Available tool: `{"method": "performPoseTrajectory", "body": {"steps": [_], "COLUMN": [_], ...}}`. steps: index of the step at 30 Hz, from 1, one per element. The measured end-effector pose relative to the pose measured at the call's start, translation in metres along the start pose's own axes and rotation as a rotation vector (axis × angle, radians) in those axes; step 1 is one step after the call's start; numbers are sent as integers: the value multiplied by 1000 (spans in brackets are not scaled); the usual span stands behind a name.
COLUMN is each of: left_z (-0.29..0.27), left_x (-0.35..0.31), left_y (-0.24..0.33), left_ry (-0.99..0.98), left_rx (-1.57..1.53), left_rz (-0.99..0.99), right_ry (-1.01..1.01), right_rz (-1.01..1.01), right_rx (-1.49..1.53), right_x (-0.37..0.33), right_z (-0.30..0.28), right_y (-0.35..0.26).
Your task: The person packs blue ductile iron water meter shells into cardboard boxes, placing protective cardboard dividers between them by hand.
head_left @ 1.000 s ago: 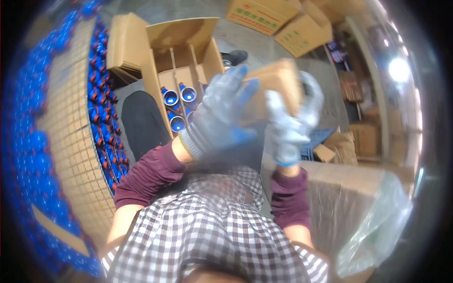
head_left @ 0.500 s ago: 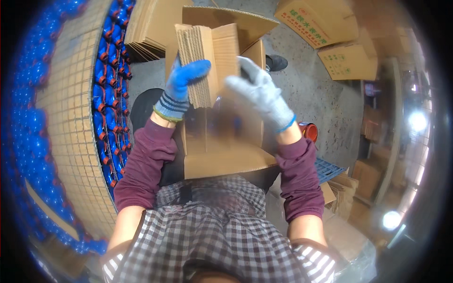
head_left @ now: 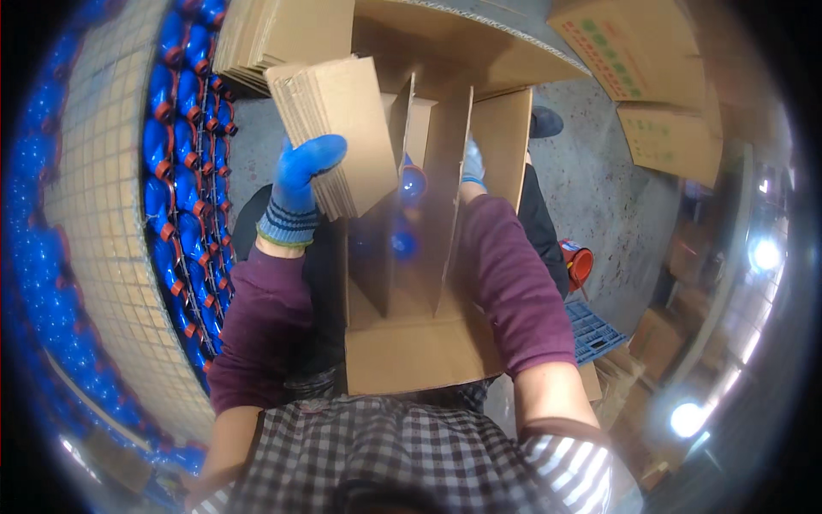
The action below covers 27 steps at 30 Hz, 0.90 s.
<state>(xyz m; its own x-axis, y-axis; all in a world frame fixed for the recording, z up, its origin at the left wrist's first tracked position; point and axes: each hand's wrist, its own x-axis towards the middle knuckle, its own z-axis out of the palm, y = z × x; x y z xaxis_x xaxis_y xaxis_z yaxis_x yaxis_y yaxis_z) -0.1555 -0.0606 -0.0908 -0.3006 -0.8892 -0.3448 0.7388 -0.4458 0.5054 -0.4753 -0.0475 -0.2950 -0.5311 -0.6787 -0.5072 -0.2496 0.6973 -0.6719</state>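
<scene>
My left hand [head_left: 300, 176] is clamped round a stack of cardboard pieces [head_left: 364, 137], thumb pressed over the front face, holding it tilted above the left side of the carton [head_left: 419, 355]. My right hand [head_left: 473, 167] reaches down inside that carton, behind an upright divider [head_left: 447, 171]; only a bit of glove and cuff shows, so I cannot tell how far its fingers are spread or whether they have hold of anything.

Nearest me is my checked apron [head_left: 368, 445], with the carton just beyond it, its near flap folded out toward me. Between the dividers sit blue parts [head_left: 412, 183], blurred and half in shade, too indistinct to count. Left of the carton, blue bodies with red rings [head_left: 158, 146] stand in rows beside a wire mesh panel [head_left: 107, 188]. On my right a blue plastic crate [head_left: 592, 330] and a red container [head_left: 578, 264] rest on the grey, speckled floor [head_left: 591, 171].

Farther off, flat cardboard [head_left: 287, 34] is stacked past my left hand, cut by the upper edge. Printed boxes [head_left: 604, 51] stand at upper right, and glare and dark rim blur the far right.
</scene>
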Motion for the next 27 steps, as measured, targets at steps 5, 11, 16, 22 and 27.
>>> {"method": "performPoseTrajectory", "body": {"steps": [5,11,16,22,27], "left_z": [5,8,-15,-30,-32], "left_x": [-8,-3,-9,13,-2], "left_y": [12,3,34,9,26], "left_ry": [-89,-110,-15,110,63], "left_rx": [315,554,-2,-12,94], "left_rz": [69,367,194,239,171], "right_ry": [124,-69,250,-147,37], "right_rz": [-936,-395,-473,-150,-808], "right_rx": [-338,231,-612,-856,5], "right_x": [-187,-228,-163,-88,-180], "right_z": [-3,-15,36,79,57], "right_y": [-171,-199,-154,-99,-171]}}
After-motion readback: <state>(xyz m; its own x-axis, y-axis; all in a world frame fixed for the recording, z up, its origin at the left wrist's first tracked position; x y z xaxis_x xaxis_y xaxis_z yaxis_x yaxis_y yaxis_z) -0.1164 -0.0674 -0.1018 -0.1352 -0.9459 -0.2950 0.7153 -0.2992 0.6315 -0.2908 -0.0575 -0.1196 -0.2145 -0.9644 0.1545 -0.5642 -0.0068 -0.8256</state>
